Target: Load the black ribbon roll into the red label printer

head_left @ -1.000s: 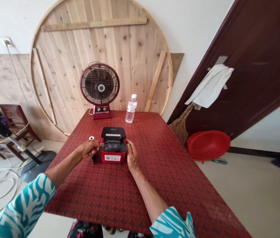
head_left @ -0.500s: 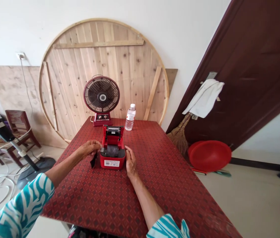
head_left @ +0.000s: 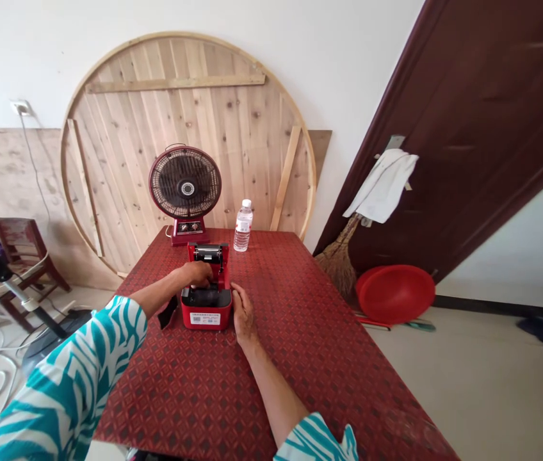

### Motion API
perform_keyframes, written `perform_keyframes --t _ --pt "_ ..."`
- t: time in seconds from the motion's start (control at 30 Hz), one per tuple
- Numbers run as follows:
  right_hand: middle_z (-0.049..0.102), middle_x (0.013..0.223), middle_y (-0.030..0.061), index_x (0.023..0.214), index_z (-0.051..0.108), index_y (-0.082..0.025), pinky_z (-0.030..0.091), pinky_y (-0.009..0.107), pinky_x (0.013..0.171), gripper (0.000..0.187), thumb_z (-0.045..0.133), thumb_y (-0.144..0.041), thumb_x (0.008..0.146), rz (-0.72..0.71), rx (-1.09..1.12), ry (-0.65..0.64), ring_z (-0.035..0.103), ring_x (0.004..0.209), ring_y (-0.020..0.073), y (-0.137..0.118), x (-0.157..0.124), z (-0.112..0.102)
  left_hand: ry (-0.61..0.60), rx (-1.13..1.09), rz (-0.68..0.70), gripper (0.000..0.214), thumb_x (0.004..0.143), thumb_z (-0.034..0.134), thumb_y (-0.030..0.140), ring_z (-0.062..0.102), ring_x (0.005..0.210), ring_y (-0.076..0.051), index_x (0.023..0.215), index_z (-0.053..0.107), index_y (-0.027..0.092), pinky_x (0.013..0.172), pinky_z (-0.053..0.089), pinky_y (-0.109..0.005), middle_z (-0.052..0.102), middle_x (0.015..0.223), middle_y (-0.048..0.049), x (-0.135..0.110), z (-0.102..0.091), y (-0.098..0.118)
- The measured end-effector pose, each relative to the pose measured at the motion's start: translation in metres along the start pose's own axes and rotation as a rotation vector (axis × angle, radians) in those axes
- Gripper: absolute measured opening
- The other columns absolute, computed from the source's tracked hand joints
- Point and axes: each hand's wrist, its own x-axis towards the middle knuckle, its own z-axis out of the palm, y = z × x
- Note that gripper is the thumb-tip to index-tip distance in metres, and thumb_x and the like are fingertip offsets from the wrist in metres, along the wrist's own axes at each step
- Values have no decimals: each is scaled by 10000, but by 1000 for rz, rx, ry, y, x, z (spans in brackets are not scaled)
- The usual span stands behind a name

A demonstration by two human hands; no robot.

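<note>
A red box-shaped device [head_left: 205, 318] stands on the table with its hinged lid [head_left: 209, 252] raised, a shiny roller inside the lid. A dark cylinder [head_left: 204, 296] lies across its front part, and a white printed label is on the front face. My left hand [head_left: 197, 274] reaches over the left side into the device, fingers bent down; the fingertips and anything between them are hidden. Against the right side lies my right hand [head_left: 243, 314], fingers stretched along the wall. A dark strip [head_left: 168, 314] hangs at the device's left.
Behind the device stand a red fan [head_left: 186, 189] and a water bottle [head_left: 243, 225] on the red patterned table [head_left: 300, 358]. A round wooden board [head_left: 233, 128] leans on the wall. To the right are a broom [head_left: 339, 262] and red basin [head_left: 396, 294].
My left hand has moved right, from the device's left edge to over its inside. My right hand stays at the right side. The whole view has shifted slightly.
</note>
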Motion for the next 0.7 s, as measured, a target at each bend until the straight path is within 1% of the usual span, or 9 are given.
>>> perform_keyframes --t 0.07,0.13,0.27,0.37,0.47,0.53,0.6,0.63,0.7 --pt "664 1128 49 1092 623 -237 440 371 954 343 443 -421 865 13 -2 1 591 1058 198 2 0 0 -87 5 0 121 474 645 85 452 387 -130 487 636 204 470 333 -221 505 354 32 8 0 2" --pt "663 1128 50 1093 622 -238 434 375 960 346 442 -426 866 19 0 -1 589 1059 199 4 1 0 -137 4 5 144 464 616 56 431 376 -129 478 630 198 466 331 -229 505 351 31 11 0 3" --pt "659 1133 58 1096 621 -230 429 374 960 355 442 -431 865 18 6 -10 586 1062 201 6 1 -1 -148 3 27 205 469 572 16 442 401 -147 545 654 187 486 343 -252 544 406 16 6 1 6" --pt "659 1125 62 1096 616 -223 430 376 953 361 441 -436 863 37 6 -15 585 1059 205 6 1 -1 -103 4 54 255 480 597 24 492 468 -164 659 685 183 512 356 -253 596 503 4 -1 3 8" --pt "652 1141 67 1103 609 -218 425 379 959 371 442 -442 858 57 13 -19 580 1072 209 6 0 -1 -28 -3 132 316 498 641 53 571 641 -177 776 701 190 587 389 -233 666 694 -11 -12 -4 13" --pt "651 1145 71 1101 609 -212 418 379 967 377 446 -444 853 61 7 -19 577 1081 210 7 1 -2 23 -16 204 377 517 671 93 590 711 -178 877 709 198 625 404 -226 678 774 -10 -24 -16 15" --pt "655 1138 74 1096 613 -204 413 379 971 383 451 -448 849 65 3 -12 578 1082 212 9 1 -2 75 -80 240 450 552 693 157 592 711 -170 1000 696 204 632 414 -228 678 801 -5 -39 -32 13" --pt "657 1134 74 1093 614 -202 414 378 969 385 455 -451 845 65 6 -8 578 1080 212 10 1 -2 105 -142 237 483 581 691 192 589 700 -163 1064 677 205 629 417 -230 677 804 -3 -48 -41 9" --pt "658 1127 74 1086 616 -200 419 377 959 387 467 -455 836 65 20 -1 580 1072 214 11 1 -2 177 -330 224 524 654 658 251 585 701 -151 1174 618 198 630 426 -234 674 819 -6 -63 -55 -5"
